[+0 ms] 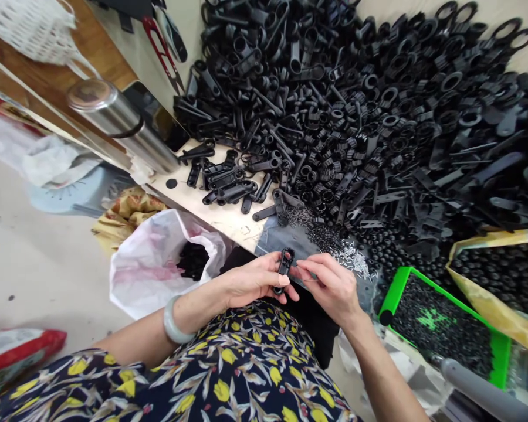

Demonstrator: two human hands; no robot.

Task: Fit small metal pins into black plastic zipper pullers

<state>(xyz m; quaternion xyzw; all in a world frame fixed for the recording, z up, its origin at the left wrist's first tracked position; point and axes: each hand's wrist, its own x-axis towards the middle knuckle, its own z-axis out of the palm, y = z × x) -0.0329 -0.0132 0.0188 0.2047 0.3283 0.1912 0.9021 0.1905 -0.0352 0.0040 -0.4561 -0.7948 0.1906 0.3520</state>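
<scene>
My left hand [259,278] is closed around a black plastic clamp-like part [285,269], thumb laid across its lower end. The part has a toothed ring at its top and stands nearly upright in my grip. Close to its right side is my right hand [332,284], thumb and forefinger pinched together. Whatever those fingertips hold is too small to name. Just behind my hands lie small silver metal pins [354,258] and a heap of tiny black pieces [321,234] on the table's dark mat [273,234].
A huge pile of black plastic parts [334,117] covers the table. Left are a steel thermos [114,114], red-handled scissors [158,47] and a white bag [145,269] on the floor. At right stand a green tray [396,287] of small black pieces and a yellow sack [479,287].
</scene>
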